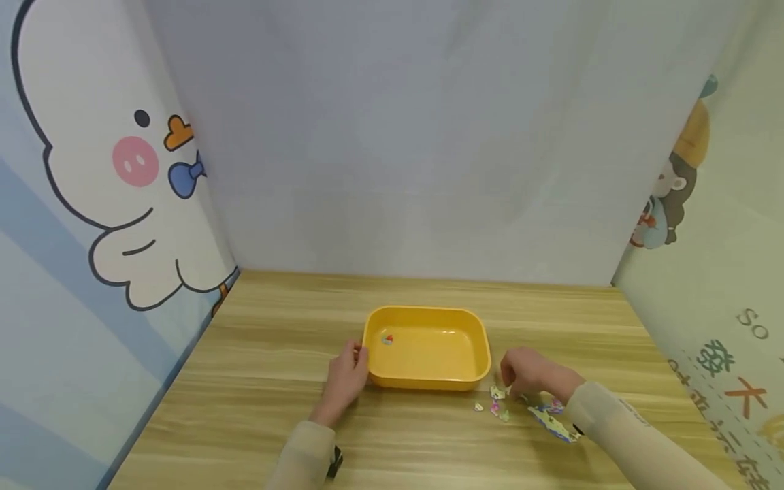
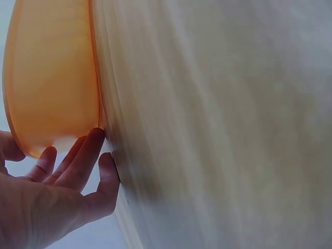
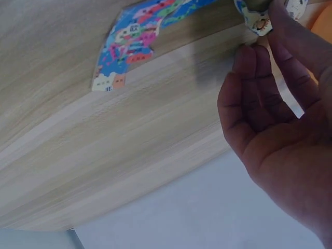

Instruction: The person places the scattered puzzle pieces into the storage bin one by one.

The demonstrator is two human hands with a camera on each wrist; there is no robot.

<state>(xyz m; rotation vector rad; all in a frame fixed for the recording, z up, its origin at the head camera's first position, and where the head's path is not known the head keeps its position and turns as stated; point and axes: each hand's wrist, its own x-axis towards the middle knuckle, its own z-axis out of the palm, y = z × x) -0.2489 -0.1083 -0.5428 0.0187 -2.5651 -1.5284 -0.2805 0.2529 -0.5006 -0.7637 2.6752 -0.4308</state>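
Observation:
A yellow plastic tray (image 1: 429,378) sits on the table. My left hand (image 1: 346,378) holds its left end, the thumb by the rim and the fingers against the outer wall in the left wrist view. Inside the tray lies a tiny red and pale blue piece (image 1: 388,339). My right hand (image 1: 533,373) is to the right of the tray, fingers curled, thumb and fingertips at a small printed piece (image 3: 258,22). That thumb partly hides the piece. Below the hand lies a longer printed strip (image 1: 553,423), its blue and pink side plain in the right wrist view.
Several small printed scraps (image 1: 495,406) lie near the tray's front right corner. The wood-grain table (image 1: 245,408) meets a pale curtain (image 1: 392,170) at the back. Printed cloths (image 1: 704,286) hang along the sides.

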